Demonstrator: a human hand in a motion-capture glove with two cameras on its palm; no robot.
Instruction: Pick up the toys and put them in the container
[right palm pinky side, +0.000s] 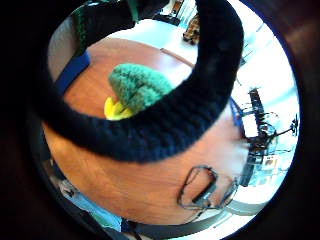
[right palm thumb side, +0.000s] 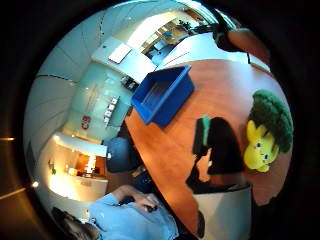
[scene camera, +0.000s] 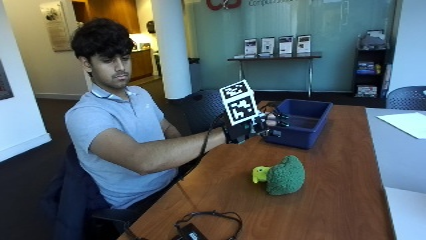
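Broccoli toy (scene camera: 284, 175) on table — blue container (scene camera: 300, 122) apart

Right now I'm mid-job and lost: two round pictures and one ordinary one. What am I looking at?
There is no robot here: a person sits at a wooden table wearing a black glove on the right hand. The ordinary picture comes from a camera across the table. The two round ones come from cameras on that palm, so black shapes at their edges are the hand itself. On the table lie a green and yellow plush toy, a blue container and a black cable at the near edge. The hand is raised beside the container, apart from the toy. Whether it holds anything I cannot tell.
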